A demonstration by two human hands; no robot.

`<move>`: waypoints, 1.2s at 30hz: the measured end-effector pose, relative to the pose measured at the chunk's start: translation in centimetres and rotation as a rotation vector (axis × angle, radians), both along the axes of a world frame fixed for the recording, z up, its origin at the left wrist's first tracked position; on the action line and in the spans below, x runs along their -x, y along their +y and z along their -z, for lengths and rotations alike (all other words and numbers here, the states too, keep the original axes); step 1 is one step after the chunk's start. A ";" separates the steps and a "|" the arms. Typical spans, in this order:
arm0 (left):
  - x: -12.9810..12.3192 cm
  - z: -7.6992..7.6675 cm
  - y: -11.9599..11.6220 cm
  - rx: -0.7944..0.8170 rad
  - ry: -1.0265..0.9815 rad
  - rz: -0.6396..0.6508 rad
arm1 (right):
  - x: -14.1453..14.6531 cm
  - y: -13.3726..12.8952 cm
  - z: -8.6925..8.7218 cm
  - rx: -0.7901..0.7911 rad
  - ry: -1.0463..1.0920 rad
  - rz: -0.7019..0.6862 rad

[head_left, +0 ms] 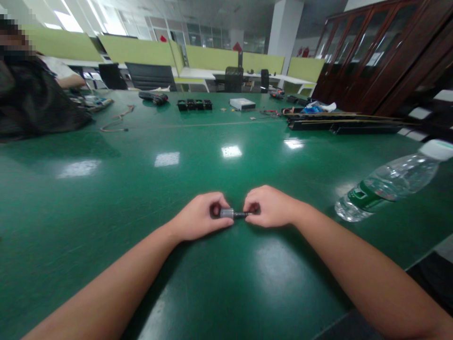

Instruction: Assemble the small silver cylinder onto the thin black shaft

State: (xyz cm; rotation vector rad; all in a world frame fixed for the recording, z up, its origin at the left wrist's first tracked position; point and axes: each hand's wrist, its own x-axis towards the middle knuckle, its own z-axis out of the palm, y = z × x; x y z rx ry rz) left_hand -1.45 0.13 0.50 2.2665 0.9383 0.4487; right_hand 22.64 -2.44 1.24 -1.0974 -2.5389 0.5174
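Note:
A small grey metal cylinder [227, 213] with a thin dark threaded shaft [240, 215] lies sideways, low over the green table [198, 165]. Around the cylinder, at its left end, my left hand [203, 215] is closed, thumb and fingers on either side of it. The shaft points right, and its far end is between the thumb and fingertips of my right hand [271, 207]. Both hands rest at the table surface. What exactly the part is cannot be made out.
A clear plastic bottle [389, 184] is at the right. Further back are black metal rails [311, 123], a white box [242, 104], black modules [194, 105], a cable [115, 123] and a black bag [38, 94]. A person sits at the far left.

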 end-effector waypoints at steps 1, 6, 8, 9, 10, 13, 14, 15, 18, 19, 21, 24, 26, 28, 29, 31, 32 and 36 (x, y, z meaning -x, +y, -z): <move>0.0 0.0 0.0 -0.002 -0.001 0.001 | -0.1 0.0 -0.1 0.010 -0.003 0.003; 0.0 0.0 0.1 -0.006 -0.002 0.006 | -0.3 -0.1 -0.2 0.050 -0.011 0.014; 0.0 0.0 0.1 -0.009 0.002 0.007 | -0.3 0.0 -0.2 0.054 -0.014 0.015; 0.0 0.0 0.1 -0.010 0.005 0.007 | -0.4 0.0 -0.2 0.056 -0.016 0.015; 0.0 0.0 0.1 -0.010 0.006 0.006 | -0.4 0.0 -0.2 0.061 -0.019 0.016; 0.0 0.0 0.1 -0.008 0.006 0.003 | -0.6 0.0 -0.3 0.085 -0.029 0.023; 0.0 0.0 0.1 -0.006 0.004 0.002 | -0.8 0.0 -0.4 0.098 -0.033 0.027; 0.0 0.0 0.1 -0.004 0.003 0.000 | -0.9 0.0 -0.6 0.114 -0.037 0.032; 0.0 0.0 0.1 0.001 -0.002 0.001 | -1.6 0.1 -1.1 0.163 -0.054 0.065; 0.0 0.0 0.1 0.001 -0.003 0.001 | -1.8 0.2 -1.3 0.178 -0.056 0.081; 0.0 0.1 0.1 -0.001 -0.006 0.003 | -2.3 0.2 -1.6 0.203 -0.050 0.111; 0.0 0.1 0.1 -0.003 -0.009 0.001 | -2.5 0.3 -1.9 0.224 -0.036 0.122; 0.0 0.0 0.0 -0.001 -0.009 0.000 | -2.5 0.2 -1.8 0.230 -0.029 0.115; 0.0 0.0 0.0 -0.001 -0.008 -0.003 | -2.4 0.2 -1.7 0.237 -0.023 0.107; 0.0 0.0 0.0 -0.003 -0.008 -0.004 | -2.3 0.2 -1.6 0.239 -0.021 0.103; 0.0 0.0 0.0 -0.009 -0.009 -0.003 | -2.2 0.3 -1.3 0.243 -0.018 0.093; 0.0 0.1 0.0 -0.012 -0.010 -0.002 | -2.0 0.3 -1.1 0.244 -0.014 0.087; 0.0 0.3 0.1 -0.012 -0.007 -0.015 | -0.9 0.4 -0.1 0.204 0.040 0.080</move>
